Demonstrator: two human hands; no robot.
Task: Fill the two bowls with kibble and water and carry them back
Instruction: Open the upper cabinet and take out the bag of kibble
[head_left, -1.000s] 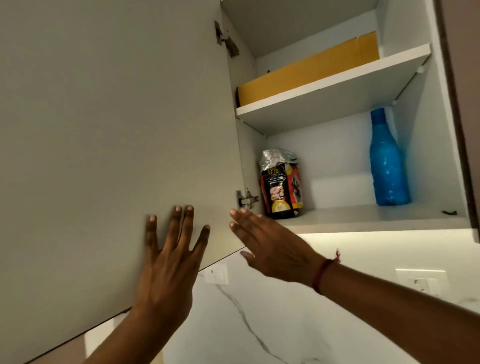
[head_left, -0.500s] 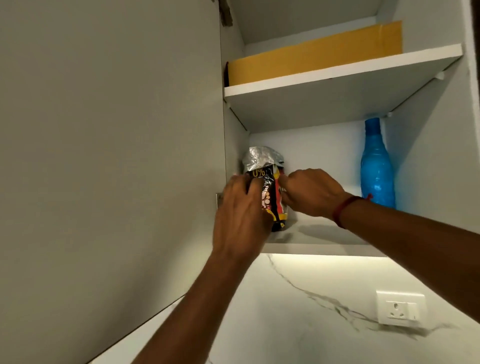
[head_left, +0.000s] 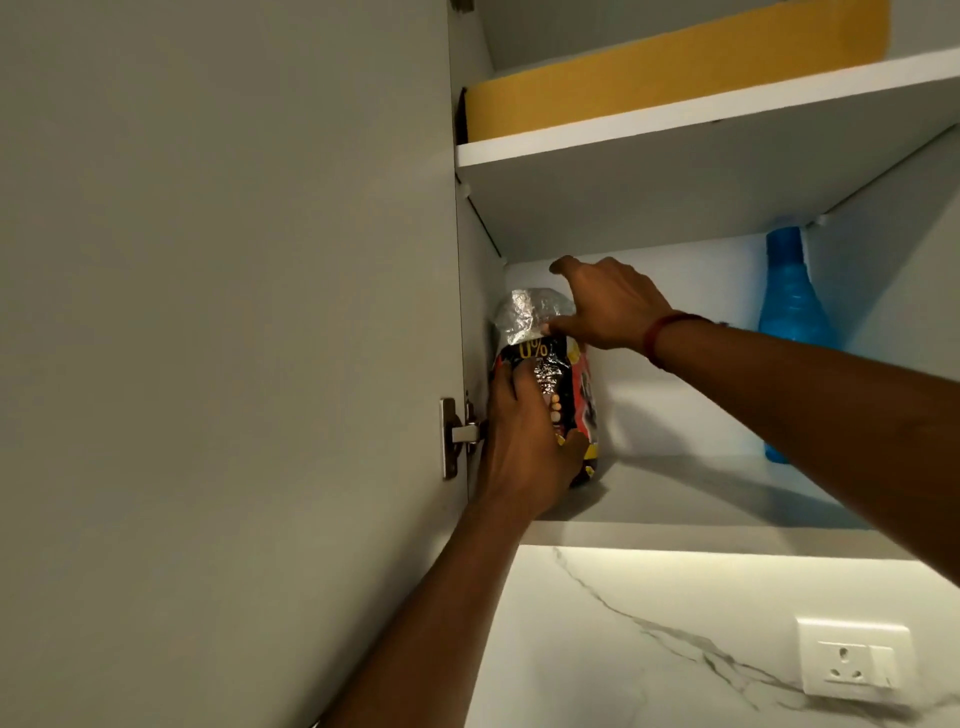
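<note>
A black, red and yellow kibble bag (head_left: 558, 374) with a crumpled silver top stands at the left end of the lower cabinet shelf (head_left: 701, 499). My left hand (head_left: 524, 441) wraps around the bag's lower front. My right hand (head_left: 605, 306) pinches the silver top from the right, its thumb against the foil. A blue water bottle (head_left: 789, 306) stands at the back right of the same shelf, partly hidden by my right forearm. No bowls are in view.
The grey cabinet door (head_left: 223, 338) stands open on the left, its hinge (head_left: 457, 436) beside my left hand. A yellow-brown box (head_left: 675, 67) lies on the upper shelf. Below, a white marble wall carries a socket (head_left: 854, 660).
Both hands left the door and went to the kibble bag. Since half a second ago my right hand has risen to the silver top and my left has slid lower on the bag.
</note>
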